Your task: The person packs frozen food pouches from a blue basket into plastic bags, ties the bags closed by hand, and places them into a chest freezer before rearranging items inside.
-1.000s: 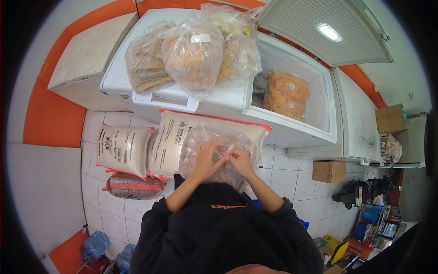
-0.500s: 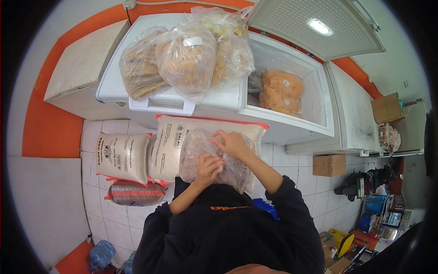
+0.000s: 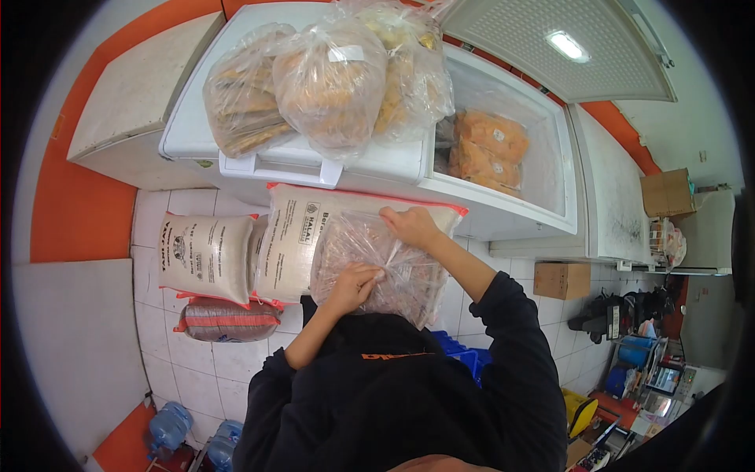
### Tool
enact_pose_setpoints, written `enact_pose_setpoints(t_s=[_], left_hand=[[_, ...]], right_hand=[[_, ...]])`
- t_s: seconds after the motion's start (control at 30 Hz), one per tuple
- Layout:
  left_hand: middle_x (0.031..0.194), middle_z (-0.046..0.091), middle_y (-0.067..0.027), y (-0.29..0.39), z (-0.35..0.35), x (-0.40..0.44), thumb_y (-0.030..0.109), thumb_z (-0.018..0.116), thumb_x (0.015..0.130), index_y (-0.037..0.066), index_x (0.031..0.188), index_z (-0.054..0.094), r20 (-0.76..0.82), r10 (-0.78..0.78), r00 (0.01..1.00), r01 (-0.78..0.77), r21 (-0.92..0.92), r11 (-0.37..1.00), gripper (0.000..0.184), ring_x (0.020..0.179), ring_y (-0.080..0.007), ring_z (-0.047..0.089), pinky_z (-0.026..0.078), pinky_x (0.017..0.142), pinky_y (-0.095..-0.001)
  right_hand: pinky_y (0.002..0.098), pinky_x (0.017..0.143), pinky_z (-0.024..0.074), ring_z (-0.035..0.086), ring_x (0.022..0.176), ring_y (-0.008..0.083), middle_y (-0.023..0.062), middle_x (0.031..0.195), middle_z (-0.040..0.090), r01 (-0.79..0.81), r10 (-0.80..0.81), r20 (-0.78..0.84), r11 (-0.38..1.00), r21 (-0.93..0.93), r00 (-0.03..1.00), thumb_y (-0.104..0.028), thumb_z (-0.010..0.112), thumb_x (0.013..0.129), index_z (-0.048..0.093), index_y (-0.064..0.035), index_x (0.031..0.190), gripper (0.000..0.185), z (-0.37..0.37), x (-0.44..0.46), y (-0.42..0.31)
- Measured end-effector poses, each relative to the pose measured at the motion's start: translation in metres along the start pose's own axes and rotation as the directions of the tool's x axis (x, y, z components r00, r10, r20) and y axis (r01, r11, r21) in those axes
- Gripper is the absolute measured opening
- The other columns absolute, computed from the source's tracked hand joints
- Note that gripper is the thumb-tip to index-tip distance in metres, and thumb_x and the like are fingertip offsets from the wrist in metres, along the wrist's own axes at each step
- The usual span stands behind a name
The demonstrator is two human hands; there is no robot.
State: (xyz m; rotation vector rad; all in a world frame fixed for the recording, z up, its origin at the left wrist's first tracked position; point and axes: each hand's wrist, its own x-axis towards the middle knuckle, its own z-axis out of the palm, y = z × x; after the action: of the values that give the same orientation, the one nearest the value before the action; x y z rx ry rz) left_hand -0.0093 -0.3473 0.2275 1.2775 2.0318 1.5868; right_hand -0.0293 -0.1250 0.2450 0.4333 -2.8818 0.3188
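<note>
A clear plastic bag (image 3: 409,291) with brownish contents lies on a large white rice sack (image 3: 287,259) in front of me. My left hand (image 3: 355,288) is closed at the bag's gathered middle, its fingertips pinching the plastic. Further up and to the right, my right hand (image 3: 410,227) grips a stretch of the same plastic, pulled taut away from the gather. Creases fan out from the pinched spot. What exactly is inside the bag I cannot make out.
Several filled plastic bags (image 3: 330,90) sit on the white chest freezer (image 3: 385,169). Its right side stands open, with orange packs (image 3: 491,149) inside. Smaller sacks (image 3: 206,256) are at left, a blue crate (image 3: 464,354) by my right side, and a cardboard box (image 3: 561,281) on the floor.
My right hand has moved up and right, drawing the plastic tight. My left hand stays at the gather, shifted slightly. The whole view has moved a little.
</note>
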Motion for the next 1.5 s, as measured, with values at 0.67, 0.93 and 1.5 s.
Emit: enact_pose_setpoints(t_s=[0.67, 0.93, 1.5], left_hand=[[0.059, 0.055, -0.0199, -0.004, 0.003, 0.052, 0.042, 0.046, 0.084, 0.001, 0.060, 0.058, 0.137, -0.324, 0.936, 0.270, 0.311, 0.911, 0.049, 0.059, -0.0362, 0.056, 0.041, 0.054, -0.0451], [0.047, 0.052, -0.0162, 0.006, 0.002, 0.061, 0.047, 0.046, 0.085, 0.004, 0.053, 0.060, 0.090, -0.362, 0.928, 0.343, 0.172, 0.923, 0.056, 0.047, -0.0305, 0.055, 0.042, 0.049, -0.0369], [0.094, 0.053, -0.0111, 0.013, -0.010, 0.027, 0.016, 0.072, 0.066, 0.002, 0.084, 0.062, -0.152, -0.047, 0.987, 0.064, 0.114, 0.991, 0.025, 0.086, -0.0289, 0.051, 0.042, 0.074, -0.0360]], right_hand=[[0.0246, 0.067, 0.0434, 0.054, 0.074, 0.0098, 0.0007, 0.077, 0.059, -0.264, 0.607, 0.304, -0.158, 0.952, 0.735, -0.010, 0.065, 0.075, 0.056, -0.0039, 0.096, 0.024, -0.069, -0.030, -0.065], [0.0292, 0.064, 0.0431, 0.056, 0.069, 0.0179, 0.0096, 0.073, 0.058, -0.547, 0.616, 0.158, 0.515, 0.660, 0.772, -0.010, 0.066, 0.070, 0.059, 0.0030, 0.087, 0.023, -0.039, -0.055, -0.096], [0.0283, 0.057, 0.0471, 0.062, 0.059, 0.0184, 0.0120, 0.066, 0.065, -0.481, 0.877, -0.089, 0.341, 0.807, 0.472, -0.016, 0.069, 0.073, 0.067, 0.0010, 0.076, 0.017, 0.004, -0.060, -0.116]])
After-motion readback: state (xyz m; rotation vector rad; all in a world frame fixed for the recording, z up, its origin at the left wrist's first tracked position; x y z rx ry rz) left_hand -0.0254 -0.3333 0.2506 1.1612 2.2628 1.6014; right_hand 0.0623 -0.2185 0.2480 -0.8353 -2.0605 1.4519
